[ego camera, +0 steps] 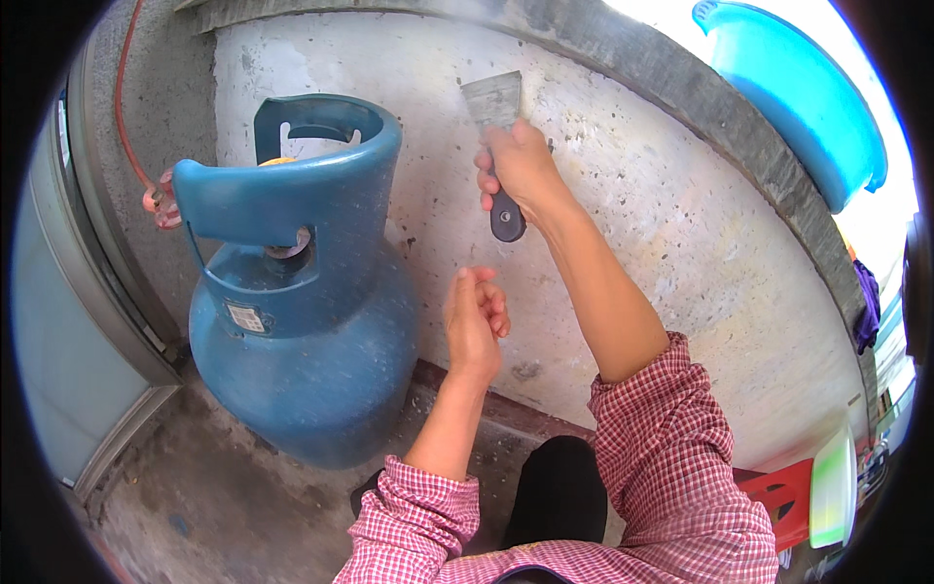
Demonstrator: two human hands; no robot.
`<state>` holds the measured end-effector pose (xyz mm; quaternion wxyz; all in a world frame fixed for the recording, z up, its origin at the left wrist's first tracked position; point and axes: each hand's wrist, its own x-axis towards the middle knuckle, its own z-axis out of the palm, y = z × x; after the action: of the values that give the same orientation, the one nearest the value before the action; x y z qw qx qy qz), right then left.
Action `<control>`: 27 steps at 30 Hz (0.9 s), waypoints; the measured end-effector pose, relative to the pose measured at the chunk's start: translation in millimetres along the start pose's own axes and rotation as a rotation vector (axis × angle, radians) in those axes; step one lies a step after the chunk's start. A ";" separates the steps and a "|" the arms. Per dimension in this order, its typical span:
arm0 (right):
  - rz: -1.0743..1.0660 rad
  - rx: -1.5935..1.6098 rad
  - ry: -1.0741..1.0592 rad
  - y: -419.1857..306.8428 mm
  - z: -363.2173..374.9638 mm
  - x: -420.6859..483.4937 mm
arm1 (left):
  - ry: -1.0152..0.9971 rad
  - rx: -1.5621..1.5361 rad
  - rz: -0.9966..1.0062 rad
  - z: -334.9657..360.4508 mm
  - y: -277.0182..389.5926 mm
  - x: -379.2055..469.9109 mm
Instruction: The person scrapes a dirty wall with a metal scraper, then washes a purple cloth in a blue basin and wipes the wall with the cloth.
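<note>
My right hand point(524, 162) is closed around the black handle of a putty knife point(498, 99), whose flat metal blade points up at the stained white wall point(627, 212). From this view I cannot tell whether the blade touches the wall. Below it, my left hand point(476, 314) is held up with its fingers loosely curled and apart, and nothing shows in it. Just left of that hand stands a blue gas cylinder point(314, 379) with a collar around its valve. The wall surface is speckled with dark spots and rough patches.
An orange hose point(124, 95) runs down to the cylinder's collar. At the left is a metal-framed glass door point(73, 328). A concrete ledge point(700, 109) tops the wall, with a blue plastic basin point(795, 95) on it. A red plastic stool point(784, 504) stands at the lower right.
</note>
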<state>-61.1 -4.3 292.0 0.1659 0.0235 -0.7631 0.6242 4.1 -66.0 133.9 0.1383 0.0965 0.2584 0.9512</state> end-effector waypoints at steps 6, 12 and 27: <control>0.047 0.010 0.035 9.3 5.9 1.9 | 0.009 -0.008 0.007 -3.2 1.8 2.0; -0.011 0.033 0.041 10.3 12.5 8.4 | -0.017 -0.015 0.021 -3.7 2.4 1.6; -0.162 0.116 0.032 0.5 21.3 11.1 | -0.017 0.028 0.046 -7.3 10.3 0.6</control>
<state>-76.4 -22.7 291.2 0.2262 0.0846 -0.7186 0.6522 -0.6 -77.8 133.1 0.1173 0.1122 0.2681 0.9496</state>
